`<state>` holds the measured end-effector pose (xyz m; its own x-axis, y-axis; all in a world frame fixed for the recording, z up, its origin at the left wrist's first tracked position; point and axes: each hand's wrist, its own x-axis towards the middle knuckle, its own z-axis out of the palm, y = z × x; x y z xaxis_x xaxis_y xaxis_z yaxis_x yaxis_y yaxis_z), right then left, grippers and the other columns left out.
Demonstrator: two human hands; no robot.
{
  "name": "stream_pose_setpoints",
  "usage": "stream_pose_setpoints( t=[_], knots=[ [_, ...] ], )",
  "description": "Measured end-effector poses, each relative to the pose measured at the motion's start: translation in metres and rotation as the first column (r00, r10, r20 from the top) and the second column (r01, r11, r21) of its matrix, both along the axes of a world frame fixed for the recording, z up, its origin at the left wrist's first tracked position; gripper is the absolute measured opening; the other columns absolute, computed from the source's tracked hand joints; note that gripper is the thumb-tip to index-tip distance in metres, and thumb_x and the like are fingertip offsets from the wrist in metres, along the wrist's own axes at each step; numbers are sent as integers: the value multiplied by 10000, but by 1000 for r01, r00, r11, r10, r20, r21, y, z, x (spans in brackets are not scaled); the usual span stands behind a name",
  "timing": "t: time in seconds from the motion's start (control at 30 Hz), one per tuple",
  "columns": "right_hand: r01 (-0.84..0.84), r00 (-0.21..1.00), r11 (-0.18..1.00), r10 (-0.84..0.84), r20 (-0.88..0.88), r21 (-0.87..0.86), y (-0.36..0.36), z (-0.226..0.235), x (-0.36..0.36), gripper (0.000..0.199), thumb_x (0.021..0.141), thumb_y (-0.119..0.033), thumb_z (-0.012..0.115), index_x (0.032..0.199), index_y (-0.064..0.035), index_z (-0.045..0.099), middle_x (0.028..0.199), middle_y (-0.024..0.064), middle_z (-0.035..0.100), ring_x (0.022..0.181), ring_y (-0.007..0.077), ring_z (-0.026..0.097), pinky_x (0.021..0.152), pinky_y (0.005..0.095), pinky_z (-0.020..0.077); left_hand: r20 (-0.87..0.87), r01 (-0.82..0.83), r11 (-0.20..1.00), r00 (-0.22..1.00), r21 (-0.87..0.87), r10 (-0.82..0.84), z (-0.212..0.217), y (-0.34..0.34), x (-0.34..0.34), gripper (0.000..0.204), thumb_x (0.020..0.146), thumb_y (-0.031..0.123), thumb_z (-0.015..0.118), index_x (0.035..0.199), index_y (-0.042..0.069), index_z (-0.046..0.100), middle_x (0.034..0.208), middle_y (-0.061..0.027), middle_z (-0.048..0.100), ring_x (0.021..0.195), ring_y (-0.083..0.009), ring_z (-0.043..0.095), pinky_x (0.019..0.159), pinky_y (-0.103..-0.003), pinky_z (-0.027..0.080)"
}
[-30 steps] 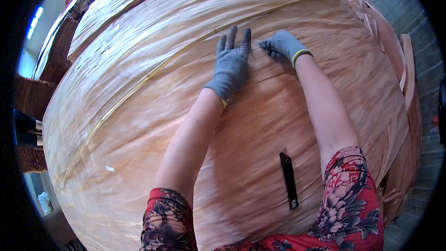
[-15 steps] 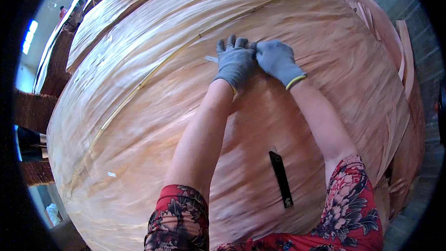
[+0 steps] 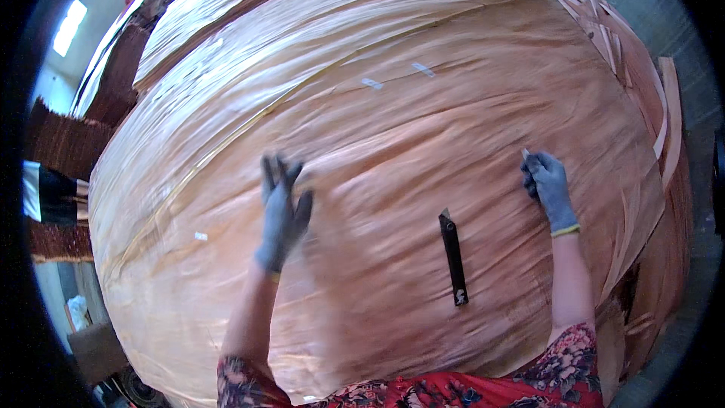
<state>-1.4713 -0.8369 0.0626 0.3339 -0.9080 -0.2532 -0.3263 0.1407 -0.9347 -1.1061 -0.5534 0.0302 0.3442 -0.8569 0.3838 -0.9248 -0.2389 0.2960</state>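
Observation:
A large wrinkled sheet of wood veneer [image 3: 393, 159] lies before me on a stack. Over its left part hovers my left hand [image 3: 281, 215], in a grey glove, fingers spread and holding nothing, slightly blurred. My right hand [image 3: 551, 190], gloved in grey with a yellow cuff, is to the right with its fingers pinched. A small pale bit [image 3: 526, 153] shows at those fingertips; its kind cannot be made out. Between the hands a black utility knife [image 3: 453, 261] rests with its blade tip out. Two short white tape strips, one left [image 3: 371, 84] and one right [image 3: 424, 70], stick to the veneer farther off.
Another small white tape piece [image 3: 201, 236] is at the left. Torn veneer strips [image 3: 604, 38] hang along the right edge, above grey floor [image 3: 642, 0]. Brown veneer stacks [image 3: 68, 140] stand at the far left, where a person in dark clothing [image 3: 59, 195] is partly visible.
My hands, together on the far part of the veneer before, have parted and come nearer, left hand leftward and right hand rightward. Two tape strips now show near where they were.

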Motion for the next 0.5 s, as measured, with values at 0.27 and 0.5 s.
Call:
stream_pose_setpoints(
  t=[0.27, 0.5],
  knots=[
    [10, 998, 993, -17, 53, 118, 55, 13, -57, 239, 936, -262, 558, 821, -54, 590, 607, 0, 527, 467, 60, 465, 430, 205, 355, -99, -508, 831, 837, 226, 539, -20, 273, -108, 830, 867, 171, 494, 1451, -21, -64, 1482, -178, 296, 1425, -372, 12, 1141, -448, 25],
    [-38, 997, 993, 31, 67, 112, 48, 16, -42, 271, 929, -306, 576, 848, -49, 605, 624, 14, 565, 482, 61, 481, 445, 203, 371, 83, -543, 797, 836, 264, 542, -20, 282, -118, 649, 834, 228, 456, 1405, -37, 297, 1442, -221, 316, 1367, -433, 202, 1117, -507, 174]
  ],
)
